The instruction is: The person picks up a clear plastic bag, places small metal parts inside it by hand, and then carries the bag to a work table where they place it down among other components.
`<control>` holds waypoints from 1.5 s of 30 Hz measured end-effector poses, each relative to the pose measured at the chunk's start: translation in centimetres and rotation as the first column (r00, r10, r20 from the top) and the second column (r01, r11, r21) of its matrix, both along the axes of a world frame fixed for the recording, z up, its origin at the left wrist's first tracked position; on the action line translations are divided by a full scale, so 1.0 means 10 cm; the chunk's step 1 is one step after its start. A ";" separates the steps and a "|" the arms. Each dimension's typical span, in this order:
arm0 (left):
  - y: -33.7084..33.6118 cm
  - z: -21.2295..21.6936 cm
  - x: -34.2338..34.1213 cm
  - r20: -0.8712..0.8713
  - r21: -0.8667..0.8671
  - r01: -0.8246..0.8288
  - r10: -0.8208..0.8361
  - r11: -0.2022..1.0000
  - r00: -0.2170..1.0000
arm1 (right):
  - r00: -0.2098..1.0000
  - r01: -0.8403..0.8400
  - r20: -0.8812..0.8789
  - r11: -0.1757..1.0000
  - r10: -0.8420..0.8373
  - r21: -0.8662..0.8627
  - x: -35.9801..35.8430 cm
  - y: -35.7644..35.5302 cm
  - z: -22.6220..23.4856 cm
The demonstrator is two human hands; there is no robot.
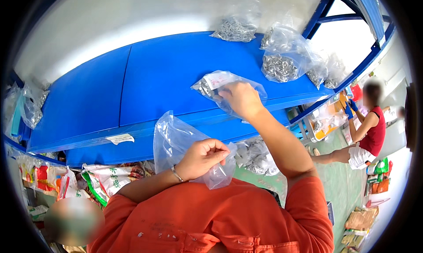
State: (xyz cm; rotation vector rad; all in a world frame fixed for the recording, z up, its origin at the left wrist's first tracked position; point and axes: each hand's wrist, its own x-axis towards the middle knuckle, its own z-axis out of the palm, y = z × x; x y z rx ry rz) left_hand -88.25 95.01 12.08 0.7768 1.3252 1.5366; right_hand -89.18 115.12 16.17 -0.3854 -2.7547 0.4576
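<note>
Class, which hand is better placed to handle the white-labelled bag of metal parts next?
Probably the right hand: it is at the labelled bag, while the left hand holds another clear plastic bag.

A person's left hand (203,158), a metal bracelet (177,174) at its wrist, pinches a clear plastic bag (173,137) in front of an orange shirt (176,217). The right hand (241,99) reaches to a second clear bag (220,80), white-labelled and lying on a blue shelf (163,72); the fingers bend beside small metal pieces (205,89), whether inside the plastic is unclear. Full bags of metal rings (280,68) stand at the shelf's far right. Beyond, a co-worker (375,129) wears a red sleeveless top, white shorts and blue gloves.
</note>
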 end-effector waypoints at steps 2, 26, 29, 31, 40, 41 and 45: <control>-0.01 0.01 0.01 -0.004 0.007 0.004 -0.004 1.000 1.000 | 0.997 0.026 0.074 0.996 -0.032 0.084 -0.07 -0.06 0.03; 0.15 0.15 0.06 0.053 0.158 -0.168 0.161 0.973 0.985 | 0.999 -0.036 -0.034 -0.072 -0.031 -0.997 1.20 -0.16 0.24; 0.20 0.15 0.08 0.063 0.152 -0.122 0.113 0.981 0.992 | 1.000 -0.005 -0.005 0.000 0.018 -1.000 1.27 -0.26 0.15; 0.21 0.13 0.08 0.067 0.140 -0.107 0.098 0.984 0.993 | 0.999 0.000 0.002 0.043 0.040 -0.999 1.29 -0.29 0.12; 0.19 0.00 0.08 0.188 0.091 -0.165 0.146 0.982 0.971 | 0.965 -0.239 -0.253 0.646 0.072 -0.725 1.24 -0.49 -0.10; 0.18 0.00 0.07 0.184 0.084 -0.160 0.142 0.984 0.973 | 0.967 -0.223 -0.247 0.657 0.058 -0.720 1.25 -0.49 -0.12; 0.16 0.00 0.07 0.189 0.095 -0.160 0.140 0.982 0.972 | 0.969 -0.220 -0.241 0.617 0.050 -0.756 1.25 -0.48 -0.15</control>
